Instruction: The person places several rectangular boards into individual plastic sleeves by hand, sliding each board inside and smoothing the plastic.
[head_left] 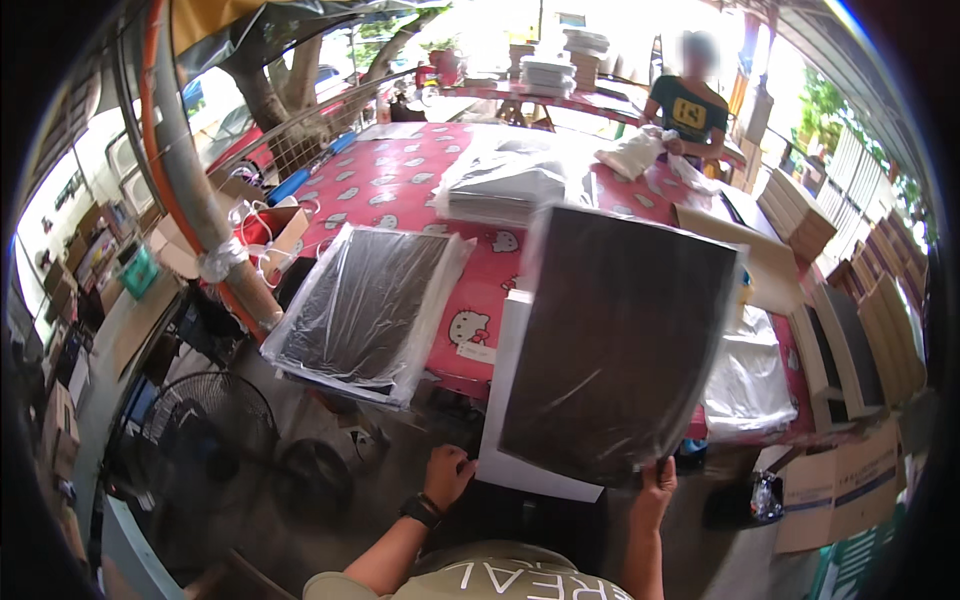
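Note:
A large black sheet in a clear plastic sleeve (pixel 620 340) is raised at a tilt over the table's near edge. My right hand (pixel 656 484) grips its lower right corner, thumb on top. Beneath it, a white sheet (pixel 530 482) shows along the left and lower edges. My left hand (pixel 448 476) is beside the white sheet's lower left corner, its fingers loosely curled with nothing seen in them. Left of these lies a stack of plastic-wrapped black sheets (pixel 360 300) on the table.
The table has a red patterned cover (pixel 400 185). Farther back lies another plastic-wrapped stack (pixel 500 190); a white wrapped pack (pixel 750 375) is at right. A person (pixel 690 110) handles a white bag (pixel 632 155) across the table. A pole (pixel 205 190) and fan (pixel 210 425) stand left, cartons (pixel 840 490) right.

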